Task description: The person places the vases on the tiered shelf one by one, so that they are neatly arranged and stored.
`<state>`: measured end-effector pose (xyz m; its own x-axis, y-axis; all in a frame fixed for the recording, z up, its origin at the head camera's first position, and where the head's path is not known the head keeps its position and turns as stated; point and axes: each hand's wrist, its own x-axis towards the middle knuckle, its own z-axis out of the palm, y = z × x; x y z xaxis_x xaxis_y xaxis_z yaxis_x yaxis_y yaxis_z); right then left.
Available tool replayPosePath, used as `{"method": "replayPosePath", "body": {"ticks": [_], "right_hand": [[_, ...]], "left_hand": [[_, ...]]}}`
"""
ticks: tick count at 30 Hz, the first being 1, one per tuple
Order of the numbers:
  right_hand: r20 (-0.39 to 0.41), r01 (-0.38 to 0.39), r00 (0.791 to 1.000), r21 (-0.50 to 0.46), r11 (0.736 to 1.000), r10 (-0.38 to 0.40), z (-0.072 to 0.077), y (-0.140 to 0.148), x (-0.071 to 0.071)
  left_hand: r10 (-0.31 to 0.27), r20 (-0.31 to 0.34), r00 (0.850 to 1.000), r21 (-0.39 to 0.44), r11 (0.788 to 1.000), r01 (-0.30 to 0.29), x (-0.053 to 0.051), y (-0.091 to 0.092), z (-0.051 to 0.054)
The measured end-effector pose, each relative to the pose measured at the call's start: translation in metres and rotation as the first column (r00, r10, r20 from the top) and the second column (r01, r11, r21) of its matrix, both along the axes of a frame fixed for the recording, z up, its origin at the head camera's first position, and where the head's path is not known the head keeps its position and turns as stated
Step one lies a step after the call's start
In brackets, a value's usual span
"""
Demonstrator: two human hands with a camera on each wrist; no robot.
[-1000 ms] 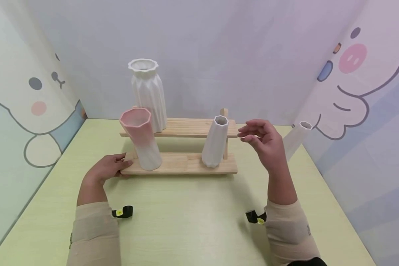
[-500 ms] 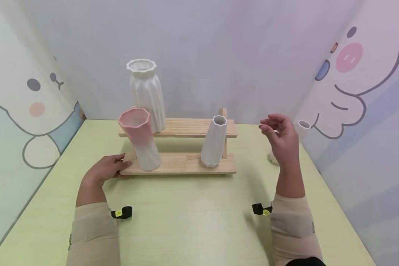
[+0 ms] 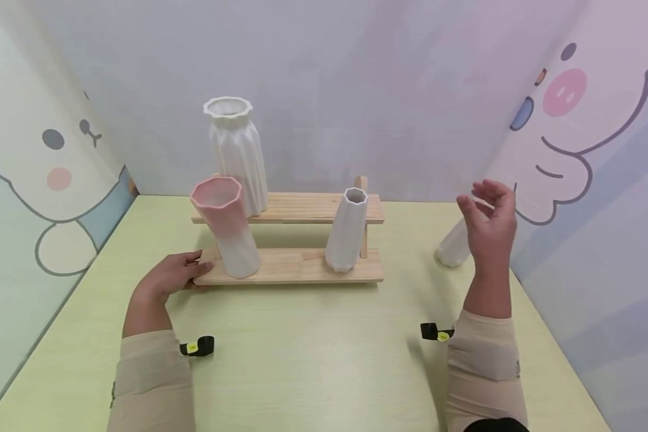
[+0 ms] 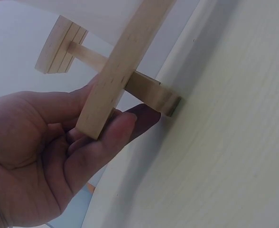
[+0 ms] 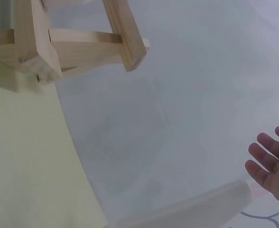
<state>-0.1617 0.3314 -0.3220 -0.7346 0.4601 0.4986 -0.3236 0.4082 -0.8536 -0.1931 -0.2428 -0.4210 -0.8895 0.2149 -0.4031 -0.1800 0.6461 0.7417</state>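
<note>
My left hand [image 3: 167,275] grips the left end of the lower board of a two-tier wooden shelf [image 3: 288,264], its thumb and fingers on either side of the board [image 4: 112,80] in the left wrist view. A pink-and-white vase [image 3: 236,243] and a slim white vase [image 3: 347,234] stand on that lower board. On the upper board rises a taller fluted white vase [image 3: 239,159]. My right hand [image 3: 491,225] is raised at the right, holding nothing, fingers loosely bent. It partly hides another slim white vase [image 3: 453,247]; the right wrist view shows this pale vase [image 5: 196,209] too.
The pale yellow tabletop [image 3: 308,354] spreads in front of the shelf. A plain light backdrop [image 3: 324,90] hangs behind it, with printed cartoon panels at both sides. Black wrist camera mounts [image 3: 205,346] stick out from both sleeves.
My right hand has moved right, away from the shelf, toward the slim white vase at the right, whose base now shows. The left hand keeps its grip on the shelf.
</note>
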Motion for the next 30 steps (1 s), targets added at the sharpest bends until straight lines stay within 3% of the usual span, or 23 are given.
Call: {"method": "replayPosePath", "body": {"ticks": [8, 12, 19, 30], "right_hand": [[-0.057, 0.127, 0.990, -0.015, 0.992, -0.128, -0.006, 0.020, -0.001], [-0.023, 0.172, 0.985, -0.054, 0.984, -0.173, -0.014, 0.033, -0.003], [0.106, 0.157, 0.984, -0.119, 0.980, -0.145, -0.038, 0.050, -0.018], [0.267, 0.149, 0.960, -0.222, 0.964, -0.087, -0.061, 0.058, -0.032]], "left_hand": [[-0.006, -0.010, 1.000, -0.007, 1.000, 0.006, 0.001, 0.000, 0.000], [-0.008, -0.011, 1.000, -0.016, 1.000, 0.008, 0.001, 0.000, 0.000], [-0.004, -0.008, 1.000, -0.025, 1.000, 0.003, 0.001, 0.000, 0.000], [0.001, -0.009, 1.000, -0.021, 1.000, -0.001, 0.000, 0.001, 0.001]]}}
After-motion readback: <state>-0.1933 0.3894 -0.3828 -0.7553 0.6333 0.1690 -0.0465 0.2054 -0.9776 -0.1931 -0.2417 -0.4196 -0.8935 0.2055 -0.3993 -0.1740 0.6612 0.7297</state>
